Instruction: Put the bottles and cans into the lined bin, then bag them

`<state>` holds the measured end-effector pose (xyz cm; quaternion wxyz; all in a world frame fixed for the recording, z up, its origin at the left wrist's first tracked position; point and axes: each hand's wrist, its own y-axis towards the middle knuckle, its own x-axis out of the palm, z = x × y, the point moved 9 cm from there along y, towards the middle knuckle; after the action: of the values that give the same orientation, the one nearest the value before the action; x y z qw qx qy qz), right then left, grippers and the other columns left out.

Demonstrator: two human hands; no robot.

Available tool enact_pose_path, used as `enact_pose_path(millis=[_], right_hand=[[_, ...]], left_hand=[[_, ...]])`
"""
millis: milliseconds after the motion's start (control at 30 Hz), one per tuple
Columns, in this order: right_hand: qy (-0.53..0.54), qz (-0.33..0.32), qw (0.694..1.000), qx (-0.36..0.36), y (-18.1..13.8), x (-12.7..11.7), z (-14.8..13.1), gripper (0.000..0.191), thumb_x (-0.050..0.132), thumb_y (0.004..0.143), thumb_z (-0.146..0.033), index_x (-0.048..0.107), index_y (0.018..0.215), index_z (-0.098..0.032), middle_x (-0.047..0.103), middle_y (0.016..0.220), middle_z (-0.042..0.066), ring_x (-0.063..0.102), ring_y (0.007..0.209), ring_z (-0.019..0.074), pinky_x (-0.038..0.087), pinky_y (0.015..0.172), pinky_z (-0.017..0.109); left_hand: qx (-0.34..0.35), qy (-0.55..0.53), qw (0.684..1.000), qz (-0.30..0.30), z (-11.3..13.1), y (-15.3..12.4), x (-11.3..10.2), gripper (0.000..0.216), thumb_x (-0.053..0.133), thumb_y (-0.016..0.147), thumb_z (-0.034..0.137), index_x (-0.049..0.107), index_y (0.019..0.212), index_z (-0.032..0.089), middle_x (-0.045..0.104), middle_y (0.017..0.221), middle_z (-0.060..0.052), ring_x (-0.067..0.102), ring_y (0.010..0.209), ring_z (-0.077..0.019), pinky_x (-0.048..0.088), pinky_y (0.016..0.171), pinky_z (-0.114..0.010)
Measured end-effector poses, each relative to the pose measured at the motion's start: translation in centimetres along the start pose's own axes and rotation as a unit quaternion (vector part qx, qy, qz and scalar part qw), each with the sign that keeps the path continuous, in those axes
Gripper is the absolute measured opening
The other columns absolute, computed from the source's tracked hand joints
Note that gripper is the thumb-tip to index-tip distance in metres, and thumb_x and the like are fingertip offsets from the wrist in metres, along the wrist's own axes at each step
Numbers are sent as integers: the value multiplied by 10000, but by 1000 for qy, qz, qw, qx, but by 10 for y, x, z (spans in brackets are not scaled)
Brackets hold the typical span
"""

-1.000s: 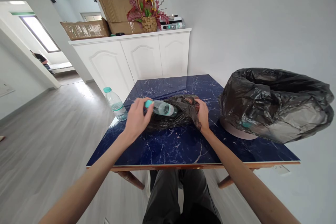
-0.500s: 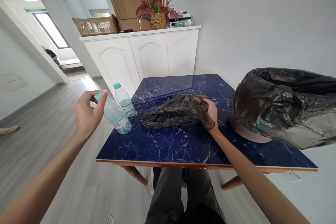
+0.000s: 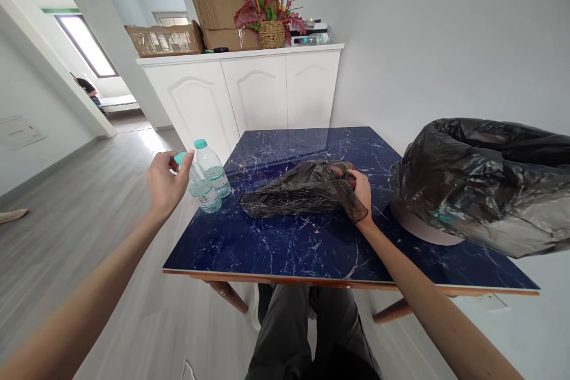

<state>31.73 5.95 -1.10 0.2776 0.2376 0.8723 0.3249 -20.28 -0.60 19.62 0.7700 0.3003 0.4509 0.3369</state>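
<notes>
Table [image 3: 289, 243]: we are working near its left edge.
Black bag [image 3: 298, 190]: our right hand [image 3: 361, 190] is clutching its end, fingers closed.
Water bottle [image 3: 202, 190]: our left hand [image 3: 165, 184] is gripping its cap, just beside a second bottle [image 3: 214, 169].
Risk: we are judging that a tilted set-down could topple both off the edge.

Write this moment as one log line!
left hand: grips bottle by cap, beside second bottle | right hand: grips black bag on table

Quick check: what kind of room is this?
Probably a home living or dining room: a blue marble-top table, white cabinets bearing cardboard boxes and a flower basket, grey wood floor.
</notes>
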Motion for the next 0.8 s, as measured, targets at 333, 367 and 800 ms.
enact_pose_path(millis=[333, 367, 800], right_hand=[[27, 9, 1000, 1, 1, -2, 0, 529, 598, 944, -501, 608, 1392, -219, 632, 1408, 178, 566, 1344, 352, 449, 1172, 591], [30, 11, 999, 1, 1, -2, 0, 525, 590, 949, -496, 608, 1397, -224, 629, 1412, 174, 563, 1344, 349, 444, 1177, 595], [61, 13, 998, 20, 0, 0, 11, 484, 581, 973, -468, 715, 1402, -288, 608, 1397, 137, 568, 1357, 339, 434, 1202, 572]], left_hand=[[45, 46, 998, -5, 19, -3, -3, 402, 702, 977, 447, 691, 1255, 158, 486, 818, 18, 484, 829, -181, 428, 829, -325], [54, 45, 997, 20, 21, -3, -8, 442, 717, 963, 430, 656, 1297, 146, 489, 863, 7, 479, 858, -186, 441, 858, -339], [267, -128, 886, -357, 168, -148, 87, 305, 519, 1100, 418, 583, 1334, 234, 701, 1325, -111, 656, 1246, -273, 521, 1105, -457]])
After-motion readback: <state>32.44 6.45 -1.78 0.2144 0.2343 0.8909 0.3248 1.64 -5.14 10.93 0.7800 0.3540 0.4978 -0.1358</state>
